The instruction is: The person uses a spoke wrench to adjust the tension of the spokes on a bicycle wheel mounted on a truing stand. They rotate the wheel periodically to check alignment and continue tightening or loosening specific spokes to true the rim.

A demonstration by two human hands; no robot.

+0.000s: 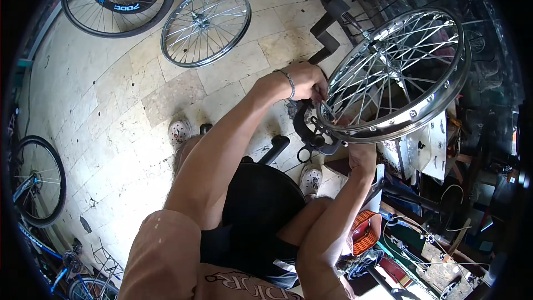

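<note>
A shiny spoked bicycle wheel rim point(444, 86) sits upright in a black truing stand point(311, 128) in front of me. My left hand point(308, 80), with a silver bracelet at the wrist, is closed on a small tool at the spokes near the rim's left edge. My right hand point(361, 155) grips the lower edge of the rim from below. I sit on a black stool point(261, 194) with both knees spread.
A bare spoked wheel point(205, 25) lies on the tiled floor point(111, 94). A tyred wheel point(119, 0) stands at top left, another wheel point(36, 180) and a blue bike frame at left. A cluttered bench point(438, 233) with tools and cables sits at right.
</note>
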